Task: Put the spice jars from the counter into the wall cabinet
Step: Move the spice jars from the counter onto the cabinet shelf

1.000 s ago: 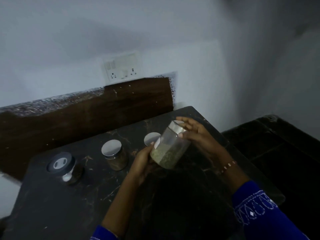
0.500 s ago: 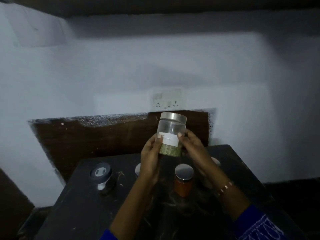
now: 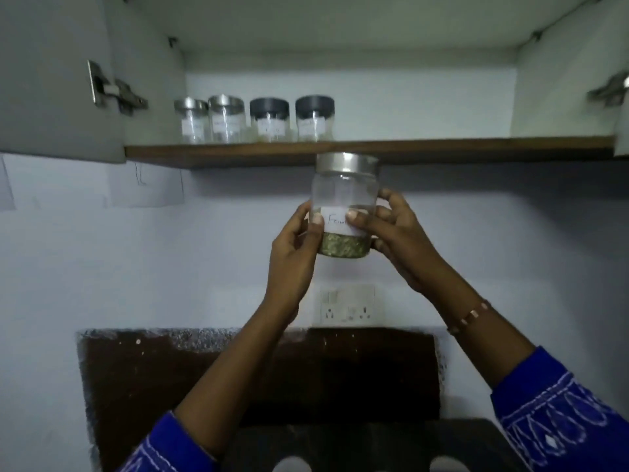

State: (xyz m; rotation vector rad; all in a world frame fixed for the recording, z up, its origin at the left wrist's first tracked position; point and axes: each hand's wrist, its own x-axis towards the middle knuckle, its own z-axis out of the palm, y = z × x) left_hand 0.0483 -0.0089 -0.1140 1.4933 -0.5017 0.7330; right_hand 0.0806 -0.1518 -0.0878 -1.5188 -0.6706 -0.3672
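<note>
A clear spice jar (image 3: 344, 195) with a silver lid, a white handwritten label and green-brown spice at its bottom is held upright in the air. Its lid is just under the front edge of the wall cabinet's wooden shelf (image 3: 442, 149). My left hand (image 3: 294, 248) grips its left side and my right hand (image 3: 391, 233) grips its right side, thumbs on the label. Several labelled jars (image 3: 253, 119) stand in a row at the left of the shelf, two with silver lids and two with dark lids.
The cabinet's doors are open: one door (image 3: 51, 76) at the left, the other's edge (image 3: 623, 97) at the right. A wall socket plate (image 3: 347, 304) sits below the jar. Two jar lids (image 3: 292, 465) show on the dark counter at the bottom edge.
Both hands have lifted the jar from above the counter to just under the cabinet shelf. The view has tilted up, bringing the open cabinet into sight.
</note>
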